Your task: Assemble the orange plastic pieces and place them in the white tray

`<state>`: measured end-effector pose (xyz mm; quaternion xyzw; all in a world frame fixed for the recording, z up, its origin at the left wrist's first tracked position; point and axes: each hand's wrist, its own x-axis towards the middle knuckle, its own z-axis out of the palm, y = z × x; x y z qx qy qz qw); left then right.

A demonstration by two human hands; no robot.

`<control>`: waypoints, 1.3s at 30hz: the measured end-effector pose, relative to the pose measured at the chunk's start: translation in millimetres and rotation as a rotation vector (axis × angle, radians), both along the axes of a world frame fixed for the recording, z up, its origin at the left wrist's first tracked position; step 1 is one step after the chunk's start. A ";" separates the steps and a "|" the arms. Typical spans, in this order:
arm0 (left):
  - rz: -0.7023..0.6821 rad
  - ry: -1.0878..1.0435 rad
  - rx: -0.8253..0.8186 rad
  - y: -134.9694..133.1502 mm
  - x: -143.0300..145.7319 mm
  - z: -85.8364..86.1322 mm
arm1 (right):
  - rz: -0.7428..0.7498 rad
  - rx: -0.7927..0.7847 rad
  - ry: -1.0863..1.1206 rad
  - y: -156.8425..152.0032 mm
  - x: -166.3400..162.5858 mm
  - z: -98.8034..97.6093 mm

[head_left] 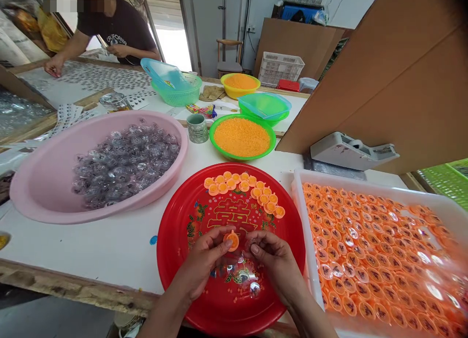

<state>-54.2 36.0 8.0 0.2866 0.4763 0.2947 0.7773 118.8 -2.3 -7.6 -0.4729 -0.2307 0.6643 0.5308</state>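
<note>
"How is the left hand (199, 262) held?"

"It comes in from the lower left, forearm slanting up and inward over the red tray (166, 226). Thumb and forefinger are pinched on a round orange piece (232, 241) with a small tab at its top. Its round front is turned up toward the camera."

"And the right hand (274, 260)?"

"Almost a mirror of that, slanting in from the lower right. The fingers are bent and the thumb presses toward the forefinger, closed on a see-through plastic piece (249, 243). I can't make out its full shape."

"Do the hands touch?"

"No, the fingertips face each other across a narrow gap, above the tray's patterned bottom."

"What lies around them?"

"Beyond the fingertips, similar orange discs (231, 184) form a curved band on the tray's far part. Right of it stands a white plastic tub (308, 230) with rows of orange pieces; to the left, a pink basin (47, 177) holds clear plastic balls (126, 157)."
</note>
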 end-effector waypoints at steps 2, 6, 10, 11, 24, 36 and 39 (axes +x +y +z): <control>-0.005 0.020 -0.017 -0.6 -0.2 1.1 | -0.010 0.025 -0.032 -0.3 -0.5 2.0; 0.034 -0.035 -0.042 -2.0 2.2 1.7 | -0.037 0.042 -0.112 1.6 0.3 3.7; 0.074 -0.089 -0.042 -3.3 5.5 2.6 | -0.051 -0.017 -0.118 3.9 0.4 1.1; 0.069 -0.083 -0.047 -3.8 6.1 2.8 | -0.048 -0.026 -0.110 4.2 0.2 0.0; -0.112 0.093 0.206 -14.8 20.6 -12.6 | -0.022 0.036 -0.258 2.0 2.0 -11.5; -0.026 0.172 0.594 -21.7 16.1 -9.2 | 0.045 0.325 -0.614 -11.9 0.8 -2.2; 0.018 0.150 0.567 -21.7 19.7 -10.2 | 0.020 0.337 -0.613 -13.0 0.6 -0.6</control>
